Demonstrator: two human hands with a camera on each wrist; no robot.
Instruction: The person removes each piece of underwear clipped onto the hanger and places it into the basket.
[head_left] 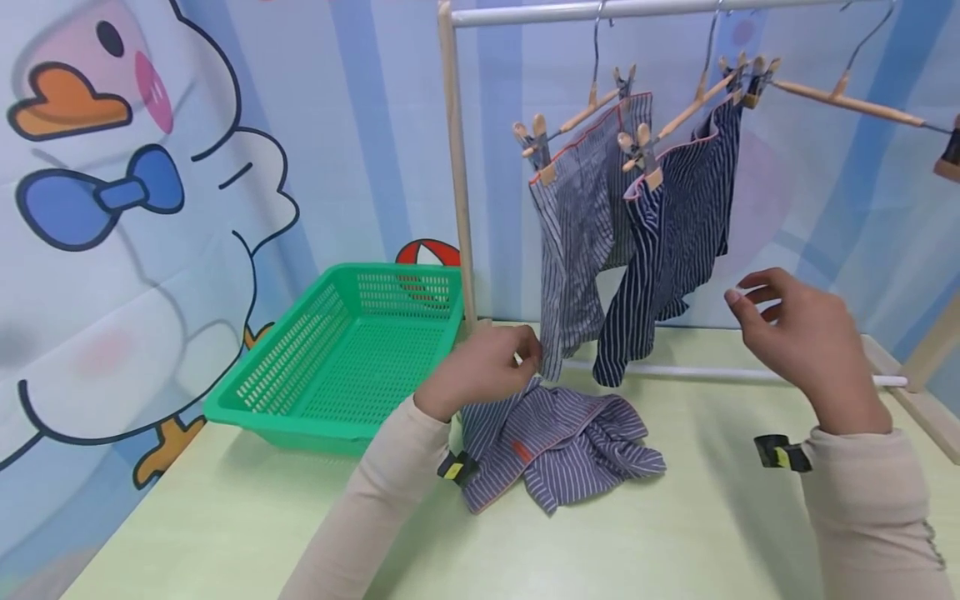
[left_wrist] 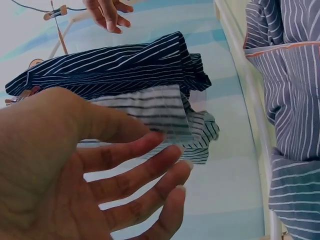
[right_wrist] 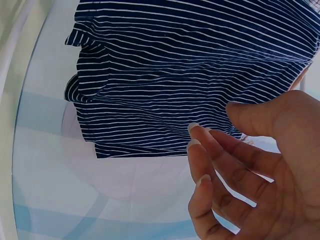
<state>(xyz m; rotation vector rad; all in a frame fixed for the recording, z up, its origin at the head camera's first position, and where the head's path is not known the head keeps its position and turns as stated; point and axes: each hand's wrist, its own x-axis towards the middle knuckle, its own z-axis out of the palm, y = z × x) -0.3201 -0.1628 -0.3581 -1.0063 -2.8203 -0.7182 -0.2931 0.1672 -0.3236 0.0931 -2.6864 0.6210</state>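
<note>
Clips point(head_left: 542, 148) secure the grey shorts point(head_left: 567, 242) at upper centre of frame, letting the legs hang free. Left hand point(head_left: 483, 360), lower centre: finger gap narrow, beside the cloth; grip cannot be confirmed. Right hand point(head_left: 806, 337), right: fingers parted, empty.

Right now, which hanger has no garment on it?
The rightmost hanger, no cloth hanging from it; the left hanger holds the grey striped garment, the middle hanger the navy striped garment.

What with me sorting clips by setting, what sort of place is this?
Probably a staged laundry corner rather than a lived-in room: a rack with trousers clipped to hangers, a basket on the table, and a cartoon backdrop.
</note>
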